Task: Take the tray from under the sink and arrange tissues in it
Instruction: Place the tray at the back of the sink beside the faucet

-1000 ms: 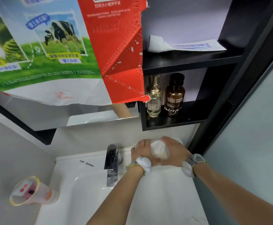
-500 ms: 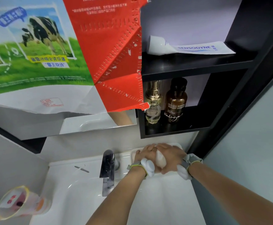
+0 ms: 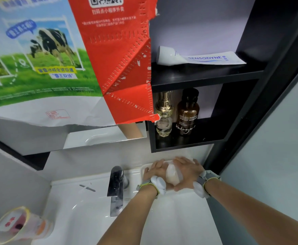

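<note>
A clear plastic cup with a red label point(image 3: 19, 225) lies tipped at the white sink's point(image 3: 77, 190) left edge. A shiny metal tap point(image 3: 116, 184) stands behind the bowl. Beside it, the left hand point(image 3: 155, 172) and right hand point(image 3: 187, 174) press together on a soft white tissue pack point(image 3: 171, 175), fingers flat on it. Under them sits what looks like a white tray point(image 3: 143, 169), mostly hidden. The tray sits near the sink bowl, so a hard push could slide it in.

The left hand point(image 3: 156, 171) and right hand point(image 3: 189, 174) have flattened closer over the tissue pack point(image 3: 172, 175); more of the tray point(image 3: 144, 169) rim shows.
</note>
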### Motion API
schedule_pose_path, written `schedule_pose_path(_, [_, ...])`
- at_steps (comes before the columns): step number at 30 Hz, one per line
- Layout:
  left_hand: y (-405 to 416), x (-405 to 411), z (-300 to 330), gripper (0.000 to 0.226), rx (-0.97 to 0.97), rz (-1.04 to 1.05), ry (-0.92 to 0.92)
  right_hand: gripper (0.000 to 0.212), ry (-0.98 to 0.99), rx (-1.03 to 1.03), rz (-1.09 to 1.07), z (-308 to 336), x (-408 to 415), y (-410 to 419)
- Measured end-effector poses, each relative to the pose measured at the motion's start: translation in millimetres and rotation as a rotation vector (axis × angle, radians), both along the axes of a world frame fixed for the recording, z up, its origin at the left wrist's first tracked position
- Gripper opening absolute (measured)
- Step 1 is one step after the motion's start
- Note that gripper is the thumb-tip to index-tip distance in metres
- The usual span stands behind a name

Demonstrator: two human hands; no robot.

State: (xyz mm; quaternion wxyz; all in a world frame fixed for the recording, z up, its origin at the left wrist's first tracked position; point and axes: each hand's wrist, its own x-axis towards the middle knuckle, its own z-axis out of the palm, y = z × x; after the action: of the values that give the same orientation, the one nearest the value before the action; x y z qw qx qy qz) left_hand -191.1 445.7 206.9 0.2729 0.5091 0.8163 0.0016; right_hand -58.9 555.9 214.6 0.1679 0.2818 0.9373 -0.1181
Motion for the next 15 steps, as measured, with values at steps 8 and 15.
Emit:
schedule_pose_path(8, [-34, 22, -16, 0.093, 0.013, 0.193, 0.085, 0.132, 0.061, -0.044, -0.253, -16, 22, -14])
schedule_pose_path(15, [-28, 18, -14, 0.095, -0.014, 0.183, 0.092, 0.140, 0.087, -0.095, -0.299, -18, 21, -13])
